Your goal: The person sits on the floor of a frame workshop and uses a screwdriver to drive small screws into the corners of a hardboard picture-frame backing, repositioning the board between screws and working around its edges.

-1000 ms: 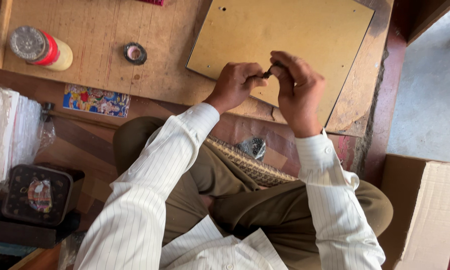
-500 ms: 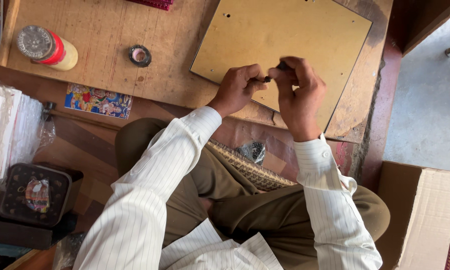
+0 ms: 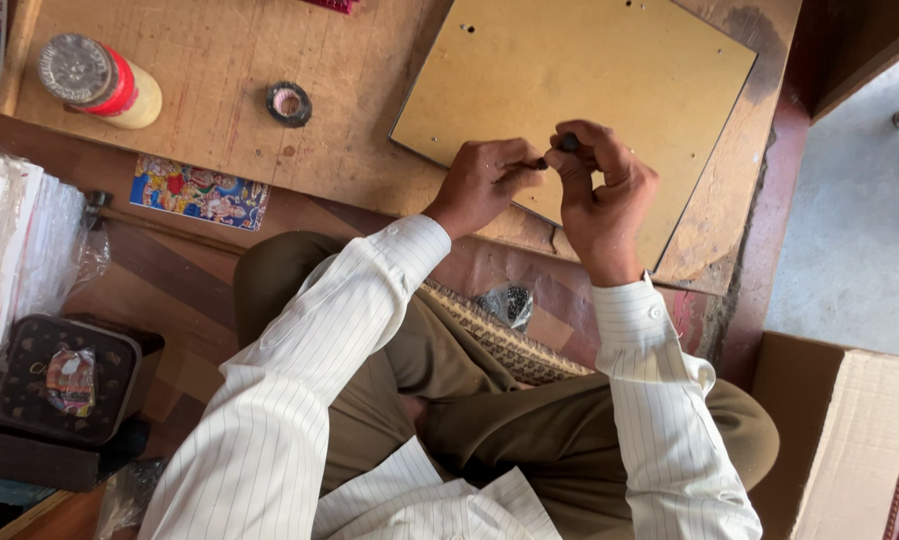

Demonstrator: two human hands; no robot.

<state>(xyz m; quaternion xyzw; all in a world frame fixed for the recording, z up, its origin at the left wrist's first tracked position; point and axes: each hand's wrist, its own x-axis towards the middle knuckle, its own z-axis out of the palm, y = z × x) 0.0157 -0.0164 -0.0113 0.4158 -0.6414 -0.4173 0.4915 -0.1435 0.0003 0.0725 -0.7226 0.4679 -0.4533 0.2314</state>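
Over the gold board's (image 3: 610,80) near edge, left hand (image 3: 485,180) and right hand (image 3: 605,195) grips pinch a small dark tool (image 3: 560,148).

Small dark obj (image 3: 567,143) mostly behind fingers (image 3: 582,135)

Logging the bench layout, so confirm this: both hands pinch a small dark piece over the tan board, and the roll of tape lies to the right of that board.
Wrong on one point. In the head view the roll of tape lies left of the tan board, not right. The left hand and right hand do pinch the small dark piece over it.
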